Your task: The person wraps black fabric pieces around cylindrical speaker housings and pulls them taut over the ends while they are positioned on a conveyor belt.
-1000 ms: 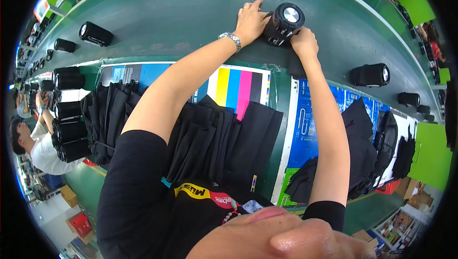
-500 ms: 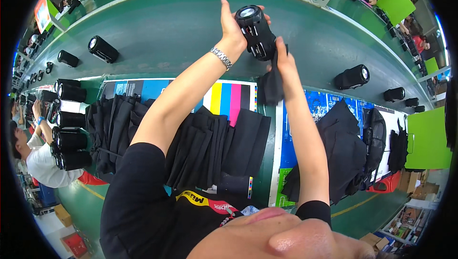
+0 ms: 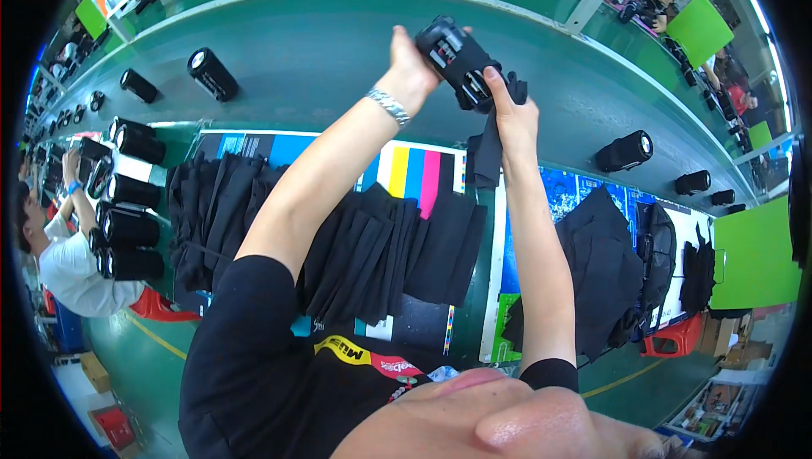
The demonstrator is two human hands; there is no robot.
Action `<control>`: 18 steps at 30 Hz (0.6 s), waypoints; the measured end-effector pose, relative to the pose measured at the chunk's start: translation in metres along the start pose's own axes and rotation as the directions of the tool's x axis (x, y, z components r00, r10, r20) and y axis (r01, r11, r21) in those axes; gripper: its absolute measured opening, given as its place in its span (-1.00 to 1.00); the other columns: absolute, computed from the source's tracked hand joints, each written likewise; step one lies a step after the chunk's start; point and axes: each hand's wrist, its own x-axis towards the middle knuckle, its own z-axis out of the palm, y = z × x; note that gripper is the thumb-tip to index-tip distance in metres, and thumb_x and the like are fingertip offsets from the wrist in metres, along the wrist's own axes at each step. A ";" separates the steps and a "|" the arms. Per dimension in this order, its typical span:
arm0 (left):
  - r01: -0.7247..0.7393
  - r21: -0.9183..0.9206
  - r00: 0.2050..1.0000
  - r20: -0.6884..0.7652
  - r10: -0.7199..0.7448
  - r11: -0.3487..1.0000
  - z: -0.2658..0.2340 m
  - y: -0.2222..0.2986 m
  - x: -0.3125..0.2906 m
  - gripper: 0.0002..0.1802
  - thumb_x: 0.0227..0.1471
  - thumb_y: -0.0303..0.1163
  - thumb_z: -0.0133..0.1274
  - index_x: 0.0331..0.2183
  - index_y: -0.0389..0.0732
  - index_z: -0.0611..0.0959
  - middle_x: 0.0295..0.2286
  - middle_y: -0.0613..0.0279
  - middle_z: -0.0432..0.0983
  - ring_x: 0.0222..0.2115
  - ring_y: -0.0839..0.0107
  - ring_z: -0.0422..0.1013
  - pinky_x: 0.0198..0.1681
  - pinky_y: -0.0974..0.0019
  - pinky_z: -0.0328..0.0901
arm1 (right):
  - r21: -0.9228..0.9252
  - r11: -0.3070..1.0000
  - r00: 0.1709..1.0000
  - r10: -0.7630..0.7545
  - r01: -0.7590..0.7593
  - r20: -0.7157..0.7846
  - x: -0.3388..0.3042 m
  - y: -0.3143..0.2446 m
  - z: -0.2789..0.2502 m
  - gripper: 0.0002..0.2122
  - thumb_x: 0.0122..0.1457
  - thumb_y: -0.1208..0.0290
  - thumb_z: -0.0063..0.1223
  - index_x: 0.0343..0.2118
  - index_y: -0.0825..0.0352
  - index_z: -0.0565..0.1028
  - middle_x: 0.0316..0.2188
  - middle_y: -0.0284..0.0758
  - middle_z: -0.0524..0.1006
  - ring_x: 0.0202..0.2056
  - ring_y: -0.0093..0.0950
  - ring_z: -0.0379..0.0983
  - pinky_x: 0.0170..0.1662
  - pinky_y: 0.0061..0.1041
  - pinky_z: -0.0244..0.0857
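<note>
A black cylindrical speaker (image 3: 458, 60) is held out in front of me, tilted, over the green work surface. My left hand (image 3: 411, 72) grips its left side, thumb raised, with most fingers hidden behind it. At its lower right end my right hand (image 3: 514, 120) pinches a black fabric piece (image 3: 485, 153), which hangs down below the fingers; the thumb lies close to the speaker. Below my arms lie rows of folded black fabric pieces (image 3: 359, 243) on printed sheets. A further pile of black fabric (image 3: 599, 264) lies right of my right forearm.
Speakers stand along the green conveyor, one (image 3: 211, 75) at left and one (image 3: 625, 151) at right. Several speakers (image 3: 131, 228) are stacked left of the fabric. A co-worker in a white shirt (image 3: 80, 269) sits at far left. A green panel (image 3: 755, 247) stands at right.
The held speaker has tipped, its round end turning away from view. My right hand has shifted slightly right and down with the fabric. Speakers at left have shifted rightward in the view.
</note>
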 end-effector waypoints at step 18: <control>-0.305 0.951 0.929 0.309 -0.203 0.051 0.016 -0.014 0.031 -0.59 0.04 -0.06 0.10 -0.16 -0.14 0.65 -0.41 0.38 0.51 -0.46 0.64 0.29 -0.44 0.53 0.17 | -0.462 0.728 0.823 -0.568 0.506 0.007 0.009 0.017 -0.022 -0.37 -0.22 0.25 0.41 -0.06 0.38 0.37 -0.05 -0.11 0.38 -0.10 -0.23 0.34 -0.02 -0.33 0.26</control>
